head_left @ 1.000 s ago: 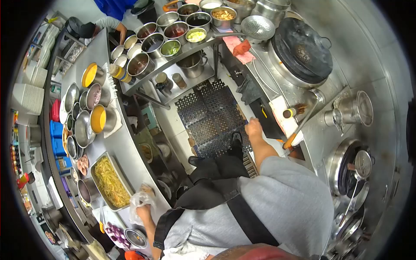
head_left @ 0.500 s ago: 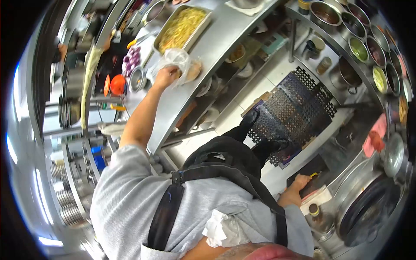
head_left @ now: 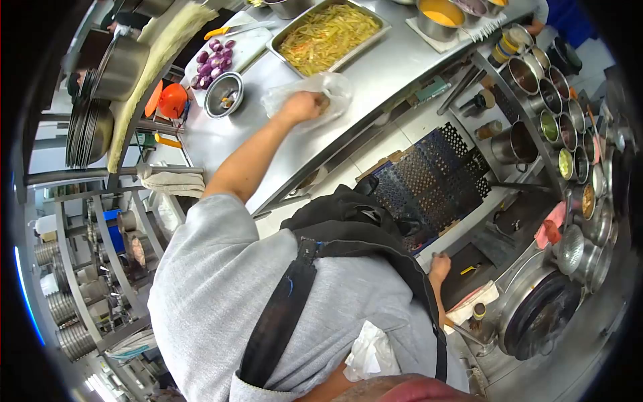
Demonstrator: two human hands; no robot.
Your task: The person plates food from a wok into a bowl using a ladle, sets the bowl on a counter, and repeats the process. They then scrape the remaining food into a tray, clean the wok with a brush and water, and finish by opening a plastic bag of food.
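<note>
My left hand (head_left: 305, 108) is closed on a clear plastic bag (head_left: 335, 94) over the steel counter (head_left: 234, 144). Behind the bag is a rectangular metal tray of yellowish cut strips (head_left: 329, 39). To its left are a steel bowl (head_left: 224, 95) with small items inside and purple onions (head_left: 213, 63) on a white board (head_left: 249, 47). Low on the right, my right hand (head_left: 440, 266) has its fingers curled beside a dark surface (head_left: 462, 254); what they hold, if anything, is too small to make out. A small yellow-handled object (head_left: 471, 269) lies near it.
A knife with a yellow handle (head_left: 218, 32) rests by the onions. Pots of sauce (head_left: 440, 19) stand at the counter's far end. Several containers (head_left: 549, 127) line the right shelf, above a large wok (head_left: 542, 315). Perforated mats (head_left: 432, 177) cover the floor. Another person's arm (head_left: 536, 27) shows top right.
The view has shifted, showing more of the counter. My left hand still grips the bag, which sits lower and flatter. My right hand has moved away from the yellow-handled object.
</note>
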